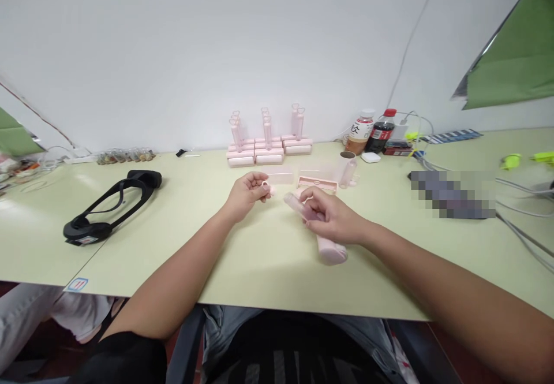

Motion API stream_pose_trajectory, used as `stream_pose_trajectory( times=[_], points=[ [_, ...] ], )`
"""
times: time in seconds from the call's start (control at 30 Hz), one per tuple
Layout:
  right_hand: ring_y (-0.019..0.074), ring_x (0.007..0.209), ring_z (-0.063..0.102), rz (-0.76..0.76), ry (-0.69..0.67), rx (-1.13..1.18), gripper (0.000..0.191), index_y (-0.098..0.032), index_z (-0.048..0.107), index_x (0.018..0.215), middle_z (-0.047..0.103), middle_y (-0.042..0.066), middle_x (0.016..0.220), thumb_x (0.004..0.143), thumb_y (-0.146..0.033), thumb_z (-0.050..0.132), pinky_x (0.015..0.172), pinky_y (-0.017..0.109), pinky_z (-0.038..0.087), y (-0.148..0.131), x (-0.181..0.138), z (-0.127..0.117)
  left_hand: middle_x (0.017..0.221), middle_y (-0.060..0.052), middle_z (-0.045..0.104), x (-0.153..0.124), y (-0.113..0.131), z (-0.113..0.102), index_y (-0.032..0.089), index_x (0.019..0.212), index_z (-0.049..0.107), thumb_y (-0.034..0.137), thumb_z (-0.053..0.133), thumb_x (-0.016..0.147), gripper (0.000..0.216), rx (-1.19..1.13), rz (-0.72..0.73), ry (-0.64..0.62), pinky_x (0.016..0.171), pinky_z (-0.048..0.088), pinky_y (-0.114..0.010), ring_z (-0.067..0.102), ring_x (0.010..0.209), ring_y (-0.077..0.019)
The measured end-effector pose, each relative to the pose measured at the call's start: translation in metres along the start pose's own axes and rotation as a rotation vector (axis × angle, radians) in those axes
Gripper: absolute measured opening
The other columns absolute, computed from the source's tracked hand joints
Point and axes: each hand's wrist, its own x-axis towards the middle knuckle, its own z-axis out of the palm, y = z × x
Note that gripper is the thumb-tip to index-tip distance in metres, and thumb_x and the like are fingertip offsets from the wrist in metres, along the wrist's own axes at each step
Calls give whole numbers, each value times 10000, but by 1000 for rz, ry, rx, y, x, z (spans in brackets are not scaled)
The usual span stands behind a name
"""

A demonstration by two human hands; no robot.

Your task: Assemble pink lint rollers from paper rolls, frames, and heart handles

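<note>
My left hand (247,197) pinches a small pink ring-topped piece (269,188) between thumb and fingertips. In my right hand (331,213) is a pink lint roller; its clear pink tube handle (294,202) points up and left, toward the ring piece but apart from it. The roller's rounded pink end (332,252) shows below my right palm, and my fingers hide its middle. Just beyond my hands lie an open pink case half (317,185) and a clear pink cover (279,175). A clear tube (347,171) with a dark opening stands to their right.
Several pink lint rollers (269,156) with upright handles stand in rows by the wall. A juice bottle (360,133), a cola bottle (381,131) and a white case (371,157) are at back right. A black headset (115,205) lies left; cables (517,185) run at right.
</note>
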Motion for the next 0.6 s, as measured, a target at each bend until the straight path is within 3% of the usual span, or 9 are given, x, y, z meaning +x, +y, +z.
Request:
stream_pose_trajectory(
  times=[0.1, 0.27, 0.43, 0.6],
  points=[
    [133, 594, 456, -7, -48, -364, 147, -208, 499, 921, 518, -37, 664, 812, -285, 559, 576, 252, 309, -5, -3, 1, 643, 18, 602, -14, 15, 15, 131, 968, 588, 355, 758, 721, 374, -126, -32, -159, 566, 487, -234, 603, 580, -100],
    [143, 590, 459, 73, -116, -577, 192, -197, 482, 803, 561, 4, 678, 878, -373, 504, 563, 257, 270, -7, -3, 6, 671, 16, 609, -24, 23, 26, 150, 907, 560, 365, 773, 726, 353, -163, -52, -262, 570, 495, -243, 623, 601, -113],
    [151, 594, 458, 102, -133, -644, 244, -198, 484, 809, 569, 18, 689, 904, -422, 469, 558, 259, 252, -7, -3, 9, 653, 14, 600, -26, 23, 21, 166, 898, 524, 486, 610, 853, 334, 146, -69, -384, 583, 459, -237, 578, 589, -101],
    [149, 579, 446, 112, -163, -700, 293, -197, 501, 808, 584, 31, 706, 916, -465, 451, 540, 261, 228, -6, -4, 11, 576, 43, 514, -29, 31, 14, 186, 755, 438, 520, 442, 926, 375, 399, -89, -585, 524, 382, -207, 464, 517, -81]
  ],
)
